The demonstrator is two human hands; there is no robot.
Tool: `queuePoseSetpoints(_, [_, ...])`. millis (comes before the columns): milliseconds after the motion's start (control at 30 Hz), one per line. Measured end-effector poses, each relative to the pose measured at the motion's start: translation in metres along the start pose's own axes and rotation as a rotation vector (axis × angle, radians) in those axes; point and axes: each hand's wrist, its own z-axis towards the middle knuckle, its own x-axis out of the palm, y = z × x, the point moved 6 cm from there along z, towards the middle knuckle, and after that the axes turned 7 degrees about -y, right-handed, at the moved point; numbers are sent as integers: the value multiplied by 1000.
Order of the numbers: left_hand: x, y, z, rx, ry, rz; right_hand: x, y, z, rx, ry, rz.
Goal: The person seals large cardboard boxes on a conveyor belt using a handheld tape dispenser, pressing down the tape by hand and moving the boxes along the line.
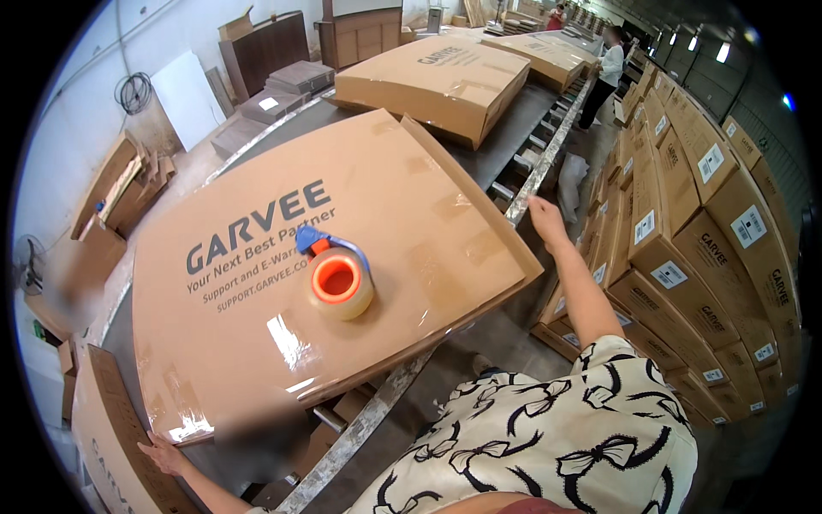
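A large flat brown carton (pixel 394 197) with dark printing lies in front of me on the conveyor, clear tape along its edges. On top of it rests a tape dispenser (pixel 342 287) with an orange core and a blue handle. My left hand (pixel 164 454) is at the carton's near left corner, beside another carton (pixel 111 428) standing on edge; its fingers are stretched out. To the right of the carton, my right hand (pixel 548 221) is by the conveyor's metal side rail (pixel 548 158), its fingers curled. Whether it grips the rail is hard to see.
Further along the conveyor lie another flat carton (pixel 437 81) and one more (pixel 548 58) behind it. Stacked labelled cartons (pixel 685 231) line the right side. A person (pixel 610 73) stands at the far rail. Dark boards (pixel 295 81) and cardboard scraps (pixel 116 193) are at left.
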Motion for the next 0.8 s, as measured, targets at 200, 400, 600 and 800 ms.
queuePoseSetpoints(200, [-103,-113,-67,596,-271,-487,87,-70,16,716,653,822])
queuePoseSetpoints(400, [-262,-475,-398,777,671,-952,164,-48,-22,739,1359,828])
queuePoseSetpoints(600, [-266,-593,-555,1030,704,-360,171,-13,-8,468,1566,662])
queuePoseSetpoints(800, [-244,-608,-570,1077,536,-199,198,31,69,116,1434,488])
